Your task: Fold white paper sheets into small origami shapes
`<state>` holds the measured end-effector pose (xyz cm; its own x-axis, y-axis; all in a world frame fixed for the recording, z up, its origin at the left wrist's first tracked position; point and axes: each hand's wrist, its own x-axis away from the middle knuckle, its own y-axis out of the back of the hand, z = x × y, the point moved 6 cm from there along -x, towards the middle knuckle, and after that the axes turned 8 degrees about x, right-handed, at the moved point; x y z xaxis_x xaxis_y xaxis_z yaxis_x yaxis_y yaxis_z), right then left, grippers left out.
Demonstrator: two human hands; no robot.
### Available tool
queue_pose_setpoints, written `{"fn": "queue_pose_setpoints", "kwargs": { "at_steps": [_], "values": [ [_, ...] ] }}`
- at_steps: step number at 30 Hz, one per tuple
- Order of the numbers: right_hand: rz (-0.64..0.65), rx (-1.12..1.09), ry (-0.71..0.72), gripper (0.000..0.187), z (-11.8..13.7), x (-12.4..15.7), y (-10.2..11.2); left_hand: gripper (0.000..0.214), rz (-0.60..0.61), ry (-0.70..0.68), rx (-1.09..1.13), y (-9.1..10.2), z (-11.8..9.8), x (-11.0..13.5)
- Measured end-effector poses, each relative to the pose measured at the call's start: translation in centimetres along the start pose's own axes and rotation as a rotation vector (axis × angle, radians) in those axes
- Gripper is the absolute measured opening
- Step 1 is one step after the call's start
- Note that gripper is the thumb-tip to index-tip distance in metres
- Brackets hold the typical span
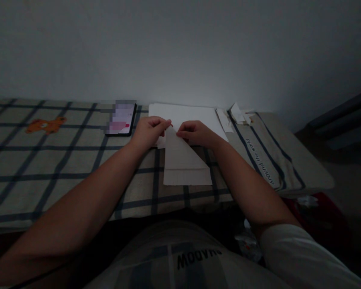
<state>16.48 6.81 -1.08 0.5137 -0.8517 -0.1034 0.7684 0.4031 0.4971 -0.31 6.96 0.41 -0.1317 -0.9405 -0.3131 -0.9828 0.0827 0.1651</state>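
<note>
A folded sheet of white paper (183, 156) lies before me, narrow at its far end and wide at the near edge, with a crease running across its lower part. My left hand (153, 130) pinches its far tip between thumb and fingers. Against the slanted right side, just below that tip, my right hand (195, 132) presses thumb and fingertips together on the paper. White sheets (186, 114) lie flat beyond and partly under both hands.
A phone (122, 118) with a lit screen lies left of the sheets. Farther left is an orange bear-shaped piece (46, 125). Torn paper scraps (240, 114) sit at the right, on the checked tablecloth (78, 160). A wall (180, 52) rises behind the table.
</note>
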Motion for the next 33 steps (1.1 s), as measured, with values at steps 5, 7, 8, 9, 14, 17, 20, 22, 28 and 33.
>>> {"fn": "queue_pose_setpoints", "kwargs": {
  "at_steps": [5, 7, 8, 9, 14, 17, 20, 22, 28, 33],
  "values": [
    [-0.026, 0.023, 0.022, 0.024, -0.2, -0.2, 0.2, 0.029, 0.001, 0.009, -0.022, -0.1, 0.2, 0.0],
    [-0.029, 0.032, 0.015, 0.024, -0.4, -0.2, 0.3, 0.031, 0.021, 0.014, -0.025, -0.3, 0.4, 0.0],
    [-0.033, 0.028, 0.013, 0.024, -0.6, -0.3, 0.3, 0.030, 0.031, 0.017, -0.025, -0.4, 0.5, -0.1],
    [-0.037, 0.021, 0.011, 0.024, -0.7, -0.3, 0.3, 0.029, 0.041, 0.021, -0.018, -0.5, 0.6, -0.1],
    [-0.064, 0.012, 0.005, 0.024, -1.3, -0.5, 0.4, 0.021, 0.079, 0.026, 0.018, -0.9, 0.7, -0.3],
    [-0.058, 0.001, -0.008, 0.024, -1.4, -0.5, 0.3, 0.022, 0.070, 0.001, -0.014, -0.8, 0.8, -0.4],
    [-0.055, -0.006, -0.003, 0.023, -1.2, -0.5, 0.3, 0.022, 0.064, -0.023, -0.021, -0.7, 0.8, -0.4],
    [-0.067, -0.001, 0.012, 0.023, -0.9, -0.4, 0.4, 0.022, 0.064, -0.022, -0.005, -0.7, 0.9, -0.4],
    [-0.058, 0.009, 0.006, 0.024, -1.1, -0.4, 0.4, 0.024, 0.092, -0.028, -0.082, -0.8, 0.8, -0.4],
    [-0.064, 0.007, 0.019, 0.025, -1.0, -0.4, 0.4, 0.025, 0.096, -0.089, -0.165, -0.8, 0.5, -0.2]
  ]
}}
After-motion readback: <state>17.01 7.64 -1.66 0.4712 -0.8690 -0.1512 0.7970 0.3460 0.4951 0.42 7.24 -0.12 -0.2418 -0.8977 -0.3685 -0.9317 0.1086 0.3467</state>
